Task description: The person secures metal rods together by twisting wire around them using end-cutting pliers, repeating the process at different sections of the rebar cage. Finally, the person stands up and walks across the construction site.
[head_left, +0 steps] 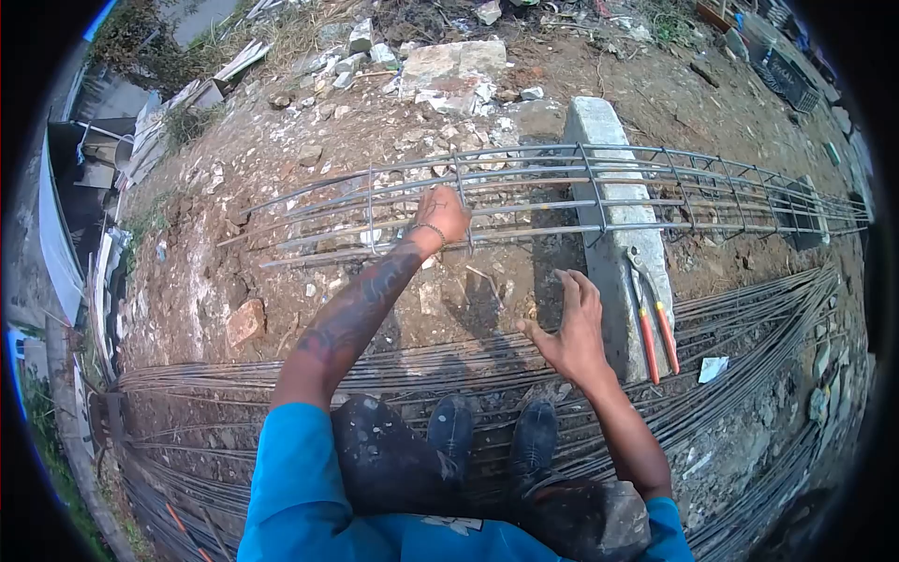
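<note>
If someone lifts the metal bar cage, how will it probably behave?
The cage probably feels heavy, being many long metal bars. It should be stiffer where ties join them, while free bar ends may flex. Lying across the concrete block, it might rock.

Head view, one item: worn on the person's head, facing forward and steeply down. Wide lens; outer lines bowed, corners dark. Nearest, bottom edge: blue shirt. Just beyond, seen from above: shoes. Middle range: right hand, left hand, steel-bar cage running crosswise. Farther, toward the top: rubble.
</note>
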A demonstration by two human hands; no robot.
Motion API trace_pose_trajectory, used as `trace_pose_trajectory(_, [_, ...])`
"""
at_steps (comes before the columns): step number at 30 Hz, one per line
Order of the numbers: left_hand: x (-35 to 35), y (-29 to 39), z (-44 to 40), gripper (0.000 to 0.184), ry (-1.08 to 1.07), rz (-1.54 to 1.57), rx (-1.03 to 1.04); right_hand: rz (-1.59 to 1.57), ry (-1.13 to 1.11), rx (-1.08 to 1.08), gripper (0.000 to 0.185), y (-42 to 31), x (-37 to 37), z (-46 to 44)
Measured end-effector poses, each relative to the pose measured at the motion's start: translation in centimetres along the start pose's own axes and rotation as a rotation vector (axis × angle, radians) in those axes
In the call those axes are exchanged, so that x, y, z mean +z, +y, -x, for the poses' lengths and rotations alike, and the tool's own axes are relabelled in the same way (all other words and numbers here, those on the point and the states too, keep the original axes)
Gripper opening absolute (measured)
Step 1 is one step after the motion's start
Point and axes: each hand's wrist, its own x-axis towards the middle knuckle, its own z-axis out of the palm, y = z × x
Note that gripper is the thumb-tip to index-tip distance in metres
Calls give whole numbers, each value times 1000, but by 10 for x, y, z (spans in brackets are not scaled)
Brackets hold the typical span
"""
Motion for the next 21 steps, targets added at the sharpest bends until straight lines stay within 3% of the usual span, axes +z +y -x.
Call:
trace_pose_trajectory(3, [13,-5,-7,22,-52,18,-53,155,-91,131,104,-1,12,-68])
trace_pose_trajectory(5, [14,-14,-14,23,-156,-113,123,259,-126,197,109,0,11,-100])
trace_pose_trajectory(6, [19,-12,-9,23,-18,87,-41,345,-169,239,112,3,16,-112])
trace_pose_trajectory(7, [15,-7,-4,23,-11,90,-38,429,-213,282,114,4,20,-118])
trace_pose_trajectory(9, [6,-1,9,21,12,304,-53,442,-296,334,117,4,25,-122])
trace_pose_trajectory(14, [21,-7,13,21,138,383,0,417,-296,452,128,1,33,-132])
trace_pose_trajectory(21, [30,-2,4,23,18,587,-11,432,-331,515,133,-5,41,-138])
